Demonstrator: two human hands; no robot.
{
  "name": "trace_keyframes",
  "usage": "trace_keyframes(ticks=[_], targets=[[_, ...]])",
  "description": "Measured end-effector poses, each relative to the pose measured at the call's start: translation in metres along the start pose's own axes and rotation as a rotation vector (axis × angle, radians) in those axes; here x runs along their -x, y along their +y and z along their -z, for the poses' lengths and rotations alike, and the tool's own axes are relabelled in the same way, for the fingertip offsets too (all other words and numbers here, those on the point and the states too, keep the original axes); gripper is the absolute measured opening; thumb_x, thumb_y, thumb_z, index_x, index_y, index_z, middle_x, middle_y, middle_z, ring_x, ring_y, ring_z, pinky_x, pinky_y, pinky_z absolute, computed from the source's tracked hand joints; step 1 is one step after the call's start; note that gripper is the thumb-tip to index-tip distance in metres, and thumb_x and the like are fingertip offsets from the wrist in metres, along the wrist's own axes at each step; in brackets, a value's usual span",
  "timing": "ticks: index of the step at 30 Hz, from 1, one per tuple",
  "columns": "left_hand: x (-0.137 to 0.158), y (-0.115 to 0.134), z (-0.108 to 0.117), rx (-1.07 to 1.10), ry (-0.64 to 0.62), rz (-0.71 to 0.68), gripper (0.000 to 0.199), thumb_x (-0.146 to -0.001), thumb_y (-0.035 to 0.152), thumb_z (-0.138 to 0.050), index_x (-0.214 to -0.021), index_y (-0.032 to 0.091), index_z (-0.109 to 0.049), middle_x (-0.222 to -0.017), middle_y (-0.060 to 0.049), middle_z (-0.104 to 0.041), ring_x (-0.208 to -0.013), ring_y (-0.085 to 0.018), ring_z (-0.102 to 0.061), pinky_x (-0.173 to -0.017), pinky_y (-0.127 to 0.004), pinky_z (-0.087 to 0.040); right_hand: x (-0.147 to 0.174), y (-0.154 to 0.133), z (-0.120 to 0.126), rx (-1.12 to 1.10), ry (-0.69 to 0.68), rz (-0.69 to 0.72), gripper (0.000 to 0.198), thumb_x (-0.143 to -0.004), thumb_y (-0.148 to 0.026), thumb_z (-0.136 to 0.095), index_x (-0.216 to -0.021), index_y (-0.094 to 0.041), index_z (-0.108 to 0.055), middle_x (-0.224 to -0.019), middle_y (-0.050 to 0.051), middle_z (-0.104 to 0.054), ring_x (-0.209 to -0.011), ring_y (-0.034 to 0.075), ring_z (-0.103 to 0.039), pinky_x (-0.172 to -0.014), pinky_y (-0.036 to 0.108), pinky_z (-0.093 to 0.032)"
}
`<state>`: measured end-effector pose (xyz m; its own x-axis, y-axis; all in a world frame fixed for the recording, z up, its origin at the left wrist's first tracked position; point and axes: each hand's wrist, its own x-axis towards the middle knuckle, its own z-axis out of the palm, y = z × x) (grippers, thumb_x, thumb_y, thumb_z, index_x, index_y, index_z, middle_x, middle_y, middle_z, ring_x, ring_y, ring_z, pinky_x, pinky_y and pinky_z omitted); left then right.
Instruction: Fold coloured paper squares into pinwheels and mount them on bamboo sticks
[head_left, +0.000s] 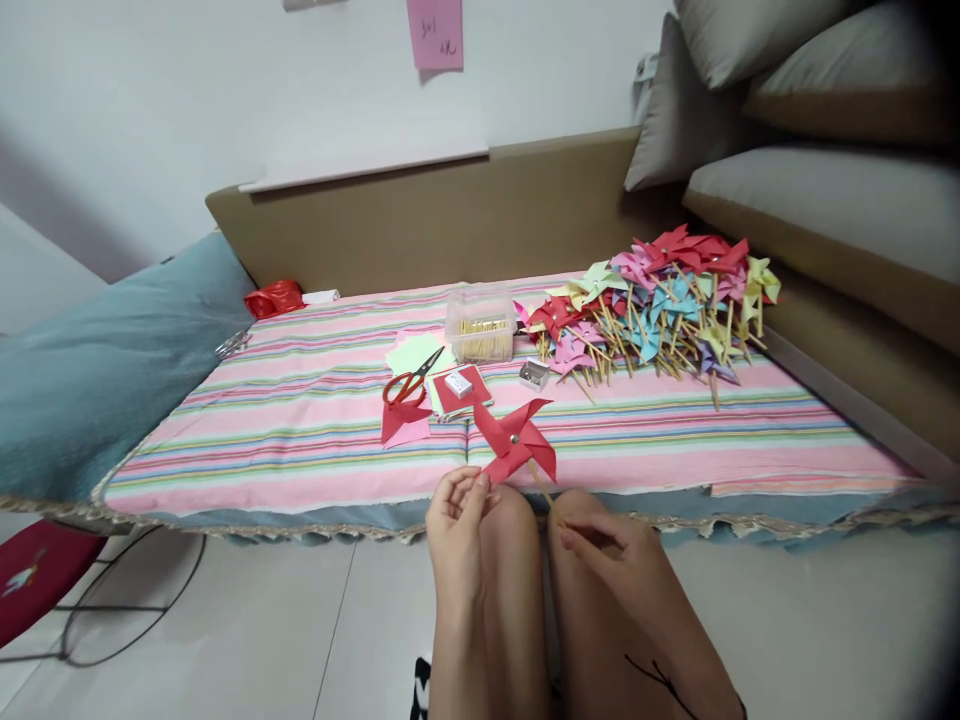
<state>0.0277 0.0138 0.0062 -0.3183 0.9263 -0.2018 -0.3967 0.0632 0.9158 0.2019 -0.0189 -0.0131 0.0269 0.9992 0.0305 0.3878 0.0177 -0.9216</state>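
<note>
A red paper pinwheel (525, 446) with a pin at its centre is held up above my knees, tilted on a thin wooden stick. My right hand (611, 548) pinches the lower end of that stick. At the pinwheel's lower left blade, my left hand (463, 505) has its fingers curled and pressed together by the paper edge. Beyond it lie orange-handled scissors (409, 384) and a stack of coloured paper squares (476, 385) with a small white box (458, 383) on top. A small open box (534, 375) sits to their right.
A clear plastic box (484, 345) holds several wooden sticks. Finished pinwheels (652, 310) in many colours are heaped at the right, near stacked cushions (832, 190). A red plastic bag (275, 298) lies at the far left on the striped cloth (300, 440). A red stool (45, 575) stands lower left.
</note>
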Motion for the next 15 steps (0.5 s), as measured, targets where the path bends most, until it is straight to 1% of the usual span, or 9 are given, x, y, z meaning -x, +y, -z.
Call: trace_keyframes(ticks=[3, 5, 7, 8, 9, 11, 12, 14, 15], targets=[[-0.005, -0.004, -0.005, -0.041, -0.038, 0.008, 0.033, -0.065, 0.034, -0.081, -0.085, 0.015, -0.063, -0.074, 0.000, -0.064, -0.068, -0.010, -0.061, -0.068, -0.023, -0.052, -0.006, 0.003, 0.000, -0.037, -0.023, -0.006, 0.019, -0.081, -0.037, -0.063, -0.084, -0.026, -0.078, -0.085, 0.004, -0.077, -0.080, 0.028, -0.071, -0.071, 0.038, -0.058], [-0.009, -0.007, -0.009, -0.080, -0.048, 0.013, 0.034, -0.067, 0.037, -0.079, -0.089, 0.016, -0.063, -0.078, -0.001, -0.065, -0.072, -0.011, -0.062, -0.068, -0.023, -0.052, -0.011, 0.007, 0.003, -0.072, -0.023, -0.017, 0.018, -0.081, -0.040, -0.062, -0.084, -0.031, -0.077, -0.087, 0.003, -0.077, -0.082, 0.029, -0.071, -0.072, 0.040, -0.058], [-0.015, -0.013, -0.012, -0.137, -0.038, 0.026, 0.036, -0.070, 0.042, -0.076, -0.093, 0.017, -0.063, -0.083, -0.003, -0.067, -0.077, -0.013, -0.064, -0.070, -0.023, -0.051, -0.019, 0.015, 0.011, -0.108, 0.019, -0.040, 0.017, -0.081, -0.043, -0.063, -0.085, -0.036, -0.077, -0.090, 0.002, -0.077, -0.084, 0.029, -0.071, -0.073, 0.041, -0.059], [-0.019, -0.018, -0.012, -0.178, -0.049, 0.029, 0.037, -0.072, 0.045, -0.073, -0.094, 0.017, -0.063, -0.083, -0.004, -0.068, -0.078, -0.015, -0.064, -0.071, -0.024, -0.051, -0.025, 0.019, 0.017, -0.118, 0.049, -0.054, 0.017, -0.080, -0.045, -0.063, -0.086, -0.036, -0.077, -0.090, 0.002, -0.077, -0.083, 0.029, -0.071, -0.073, 0.041, -0.059], [-0.024, -0.024, -0.012, -0.231, -0.064, 0.019, 0.037, -0.072, 0.047, -0.072, -0.092, 0.017, -0.064, -0.082, -0.004, -0.068, -0.078, -0.016, -0.065, -0.073, -0.026, -0.052, -0.031, 0.023, 0.025, -0.117, 0.089, -0.065, 0.018, -0.080, -0.046, -0.064, -0.086, -0.035, -0.077, -0.089, 0.002, -0.077, -0.081, 0.029, -0.071, -0.072, 0.040, -0.059], [-0.034, -0.039, -0.010, -0.349, -0.070, -0.050, 0.035, -0.071, 0.047, -0.071, -0.087, 0.016, -0.066, -0.088, -0.007, -0.070, -0.086, -0.019, -0.066, -0.080, -0.029, -0.051, -0.049, 0.030, 0.046, -0.086, 0.190, -0.071, 0.024, -0.078, -0.047, -0.065, -0.087, -0.028, -0.077, -0.084, 0.004, -0.077, -0.076, 0.028, -0.071, -0.069, 0.038, -0.058], [-0.039, -0.047, -0.009, -0.410, -0.078, -0.059, 0.035, -0.071, 0.048, -0.070, -0.085, 0.017, -0.066, -0.087, -0.007, -0.071, -0.086, -0.021, -0.066, -0.080, -0.031, -0.051, -0.059, 0.032, 0.058, -0.062, 0.249, -0.061, 0.027, -0.078, -0.047, -0.065, -0.088, -0.025, -0.077, -0.083, 0.005, -0.076, -0.074, 0.027, -0.070, -0.068, 0.036, -0.058], [-0.048, -0.061, -0.007, -0.539, -0.104, -0.064, 0.032, -0.074, 0.048, -0.065, -0.086, 0.019, -0.067, -0.088, -0.007, -0.072, -0.087, -0.025, -0.067, -0.079, -0.034, -0.052, -0.083, 0.034, 0.086, -0.019, 0.361, -0.032, 0.033, -0.078, -0.047, -0.064, -0.092, -0.019, -0.076, -0.078, 0.007, -0.075, -0.070, 0.024, -0.069, -0.065, 0.033, -0.056], [-0.050, -0.066, -0.007, -0.613, -0.137, -0.066, 0.030, -0.075, 0.047, -0.063, -0.087, 0.020, -0.067, -0.089, -0.006, -0.073, -0.088, -0.025, -0.067, -0.079, -0.036, -0.052, -0.097, 0.035, 0.101, 0.003, 0.413, -0.013, 0.035, -0.079, -0.047, -0.064, -0.094, -0.018, -0.075, -0.077, 0.007, -0.074, -0.068, 0.022, -0.068, -0.065, 0.032, -0.055]])
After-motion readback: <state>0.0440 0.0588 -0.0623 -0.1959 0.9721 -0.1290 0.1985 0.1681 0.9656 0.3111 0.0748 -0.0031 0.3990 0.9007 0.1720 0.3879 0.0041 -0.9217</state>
